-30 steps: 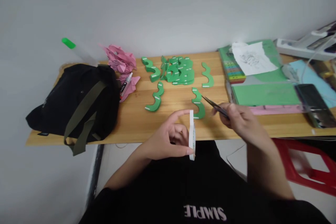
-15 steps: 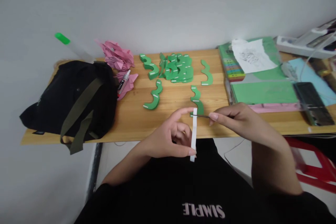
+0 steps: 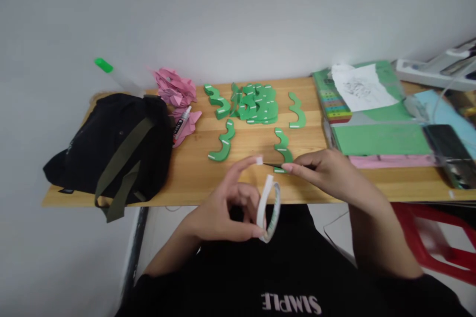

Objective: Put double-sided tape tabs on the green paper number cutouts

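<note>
My left hand is closed around a white roll of tape, pinching it between thumb and fingers below the table's front edge. A small white piece of tape sits at my raised index fingertip. My right hand grips thin dark tweezers, whose tip reaches that small piece. Just behind them lies a green curved foam piece on the wooden table.
Several more green curved pieces are heaped at the back, one alone to the left. A black bag, pink crumpled paper and a glue tube lie at the left. Green and pink sheets lie on the right, a phone beside them.
The tape roll has tilted so its ring shows. The tweezers' tip has moved left to the small white piece at my left index fingertip.
</note>
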Motion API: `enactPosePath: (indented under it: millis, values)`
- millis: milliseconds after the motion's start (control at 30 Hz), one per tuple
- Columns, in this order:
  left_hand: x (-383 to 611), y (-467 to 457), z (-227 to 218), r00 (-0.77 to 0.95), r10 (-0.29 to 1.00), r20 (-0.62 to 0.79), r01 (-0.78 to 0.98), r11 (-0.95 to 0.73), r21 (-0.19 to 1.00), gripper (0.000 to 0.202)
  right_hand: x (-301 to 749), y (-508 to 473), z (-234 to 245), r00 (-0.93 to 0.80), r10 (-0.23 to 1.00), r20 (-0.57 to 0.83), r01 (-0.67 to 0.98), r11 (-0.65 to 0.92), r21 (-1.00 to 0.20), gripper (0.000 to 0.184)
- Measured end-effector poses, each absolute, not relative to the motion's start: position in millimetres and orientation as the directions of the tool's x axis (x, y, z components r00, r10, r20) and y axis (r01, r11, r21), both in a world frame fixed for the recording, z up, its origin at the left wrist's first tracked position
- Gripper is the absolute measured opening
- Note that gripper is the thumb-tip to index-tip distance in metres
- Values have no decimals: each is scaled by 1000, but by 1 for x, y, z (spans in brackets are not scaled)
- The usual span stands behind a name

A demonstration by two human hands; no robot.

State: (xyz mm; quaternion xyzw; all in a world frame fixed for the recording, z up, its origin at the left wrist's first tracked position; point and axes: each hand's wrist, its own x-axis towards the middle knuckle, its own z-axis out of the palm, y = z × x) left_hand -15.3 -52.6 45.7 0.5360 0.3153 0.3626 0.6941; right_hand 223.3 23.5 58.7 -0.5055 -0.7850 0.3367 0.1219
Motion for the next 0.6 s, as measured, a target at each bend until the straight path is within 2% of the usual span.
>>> enactPosePath:
  millis: [67,100,167,200,267,333,400,467,533,567,600]
  values:
    - [-34,-56,50,303,951,-52,158,4,987,88,223,24,53,-428,893,-140,742,258,-619,62]
    - [-45,-55,51,122,992,-29,360,-17,933,85,223,24,50,-415,899,-138,747,251,-615,61]
    - [-67,-49,49,-143,990,-16,700,113,705,87,223,23,46,-399,906,-139,741,229,-631,60]
    - [-77,-45,47,-210,977,-47,801,199,564,87,223,23,45,-398,906,-146,733,218,-645,59]
    - [-94,-35,39,-229,961,-156,898,270,348,84,223,22,44,-403,902,-158,716,203,-668,59]
    - [-101,-27,32,-172,967,-186,931,222,290,81,222,21,42,-391,907,-159,702,182,-688,59]
    - [-99,-23,28,-132,988,-82,907,154,391,75,219,19,40,-347,927,-144,662,134,-737,59]
    - [-88,-23,28,-107,994,-9,763,88,640,66,213,17,37,-275,953,-123,548,50,-835,60]
    - [-69,-25,30,5,997,-76,405,67,912,57,203,15,33,-223,966,-129,350,-44,-936,63]
    - [-58,-26,32,107,987,-120,180,99,979,53,198,14,32,-214,966,-147,249,-92,-964,63]
    - [-47,-26,33,192,971,-140,-21,147,989,49,192,13,32,-217,961,-170,164,-136,-977,61]
